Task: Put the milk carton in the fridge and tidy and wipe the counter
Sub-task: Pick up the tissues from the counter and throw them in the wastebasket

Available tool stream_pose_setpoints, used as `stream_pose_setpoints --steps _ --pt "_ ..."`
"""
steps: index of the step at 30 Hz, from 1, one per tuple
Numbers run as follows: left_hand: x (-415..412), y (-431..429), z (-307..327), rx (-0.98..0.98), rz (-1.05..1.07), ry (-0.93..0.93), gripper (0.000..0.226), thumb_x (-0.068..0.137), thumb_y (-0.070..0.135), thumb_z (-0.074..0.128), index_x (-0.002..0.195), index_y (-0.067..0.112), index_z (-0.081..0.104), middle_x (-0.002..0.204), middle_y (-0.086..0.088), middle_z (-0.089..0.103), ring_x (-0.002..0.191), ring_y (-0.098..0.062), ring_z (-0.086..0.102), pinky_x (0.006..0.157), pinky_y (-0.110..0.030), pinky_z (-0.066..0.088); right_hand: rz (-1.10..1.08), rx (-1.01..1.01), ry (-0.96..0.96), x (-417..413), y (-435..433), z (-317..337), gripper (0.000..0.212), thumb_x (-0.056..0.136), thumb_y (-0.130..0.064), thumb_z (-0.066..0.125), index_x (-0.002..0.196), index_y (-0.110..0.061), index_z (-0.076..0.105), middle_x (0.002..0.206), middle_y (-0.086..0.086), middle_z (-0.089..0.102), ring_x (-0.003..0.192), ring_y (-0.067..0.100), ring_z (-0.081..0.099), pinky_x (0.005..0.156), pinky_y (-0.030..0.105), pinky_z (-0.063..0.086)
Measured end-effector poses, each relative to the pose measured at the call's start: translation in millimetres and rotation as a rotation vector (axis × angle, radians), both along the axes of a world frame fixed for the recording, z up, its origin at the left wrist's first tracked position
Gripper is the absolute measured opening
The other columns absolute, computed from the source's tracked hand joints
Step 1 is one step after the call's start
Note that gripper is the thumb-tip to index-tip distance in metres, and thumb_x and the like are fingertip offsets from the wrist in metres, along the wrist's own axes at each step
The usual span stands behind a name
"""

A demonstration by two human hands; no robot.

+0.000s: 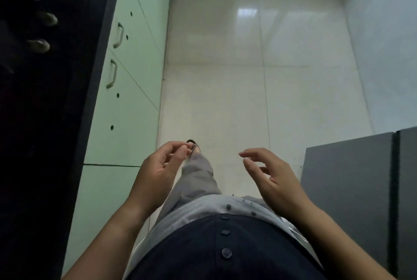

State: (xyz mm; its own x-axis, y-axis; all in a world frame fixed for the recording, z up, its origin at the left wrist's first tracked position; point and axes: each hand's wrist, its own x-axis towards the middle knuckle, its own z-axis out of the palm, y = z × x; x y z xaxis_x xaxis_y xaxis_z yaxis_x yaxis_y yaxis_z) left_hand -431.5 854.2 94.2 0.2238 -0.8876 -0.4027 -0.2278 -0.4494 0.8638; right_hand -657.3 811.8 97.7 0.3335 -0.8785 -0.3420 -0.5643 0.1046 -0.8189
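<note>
Both hands up and empty over a clear lane of floor, with the counter edge hard on the left.

Left hand (158, 166) hangs in front of the waist with its fingers loosely curled, thumb near the fingertips, holding nothing. Right hand (275, 175) is spread and relaxed, also holding nothing. The dark counter (33, 121) runs down the left side, its edge overhanging the pale green cabinet fronts (126, 81) and their two handles (118, 35). A grey panelled unit (349, 178) juts in from the right, its corner close to the right hand. Between cabinets and unit the glossy white tiled floor (225, 53) runs straight ahead, with one sandalled foot (193, 146) forward on it. The milk carton is nowhere in view.
</note>
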Motion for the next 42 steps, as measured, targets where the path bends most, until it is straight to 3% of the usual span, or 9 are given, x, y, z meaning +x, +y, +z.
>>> stream_pose_setpoints --steps 5,9,17,22,28,31,36,42 --pt "23 -116 -4 -0.032 -0.07 -0.015 0.026 0.081 0.05 0.043 0.093 0.037 0.062 0.09 0.027 0.066 0.088 0.005 0.061 0.07 -0.007 0.045 -0.052 -0.05 0.015 26 -109 -4 0.023 0.091 -0.042 0.047 0.103 -0.03 0.061 0.104 -0.024 0.058 0.101 -0.006 0.054 0.081 0.013 0.044" --pt "58 -214 21 -0.081 -0.107 -0.072 0.038 0.075 0.065 0.038 0.096 0.042 0.059 0.095 0.031 0.064 0.093 0.008 0.059 0.072 -0.008 0.042 -0.082 -0.086 -0.005 56 -204 16 0.024 0.089 -0.046 0.046 0.102 -0.032 0.06 0.104 -0.025 0.058 0.1 -0.006 0.055 0.08 0.014 0.045" --pt "103 -355 34 -0.114 -0.106 -0.09 0.051 0.072 0.067 0.037 0.102 0.034 0.061 0.099 0.018 0.067 0.097 0.0 0.061 0.079 -0.019 0.045 -0.092 -0.147 -0.046 100 -346 24 0.035 0.082 -0.055 0.042 0.101 -0.033 0.061 0.103 -0.025 0.06 0.1 -0.004 0.056 0.081 0.017 0.047" --pt "120 -433 17 -0.04 -0.084 -0.084 0.052 0.069 0.07 0.036 0.099 0.036 0.061 0.1 0.017 0.066 0.098 -0.002 0.06 0.081 -0.021 0.047 -0.019 -0.137 0.008 116 -436 10 0.036 0.083 -0.055 0.041 0.101 -0.031 0.061 0.102 -0.022 0.06 0.1 -0.004 0.056 0.085 0.024 0.049" --pt "137 -574 22 -0.055 -0.003 -0.089 0.04 0.073 0.066 0.041 0.096 0.039 0.06 0.098 0.017 0.067 0.096 0.002 0.06 0.083 -0.022 0.049 0.094 -0.19 -0.004 146 -602 15 0.027 0.091 -0.045 0.045 0.103 -0.029 0.062 0.101 -0.024 0.058 0.099 -0.006 0.054 0.083 0.02 0.047" --pt "142 -646 39 -0.097 0.043 -0.076 0.039 0.075 0.065 0.041 0.098 0.039 0.06 0.095 0.018 0.067 0.096 0.002 0.06 0.081 -0.017 0.048 0.129 -0.24 -0.018 157 -682 30 0.036 0.088 -0.054 0.044 0.104 -0.028 0.062 0.101 -0.026 0.057 0.099 -0.006 0.054 0.083 0.017 0.046" --pt "150 -728 36 -0.083 0.115 -0.027 0.038 0.075 0.062 0.044 0.096 0.036 0.062 0.092 0.021 0.068 0.092 0.005 0.06 0.077 -0.011 0.047 0.231 -0.241 0.046 175 -775 21 0.045 0.088 -0.058 0.038 0.107 -0.025 0.062 0.105 -0.015 0.061 0.1 0.0 0.055 0.09 0.027 0.047" --pt "199 -808 24 -0.039 0.209 -0.018 0.043 0.071 0.064 0.045 0.096 0.036 0.064 0.095 0.016 0.069 0.095 0.002 0.061 0.08 -0.017 0.048 0.333 -0.182 0.075 222 -869 7 0.053 0.083 -0.063 0.035 0.106 -0.025 0.062 0.106 -0.014 0.061 0.101 0.001 0.055 0.09 0.026 0.046"
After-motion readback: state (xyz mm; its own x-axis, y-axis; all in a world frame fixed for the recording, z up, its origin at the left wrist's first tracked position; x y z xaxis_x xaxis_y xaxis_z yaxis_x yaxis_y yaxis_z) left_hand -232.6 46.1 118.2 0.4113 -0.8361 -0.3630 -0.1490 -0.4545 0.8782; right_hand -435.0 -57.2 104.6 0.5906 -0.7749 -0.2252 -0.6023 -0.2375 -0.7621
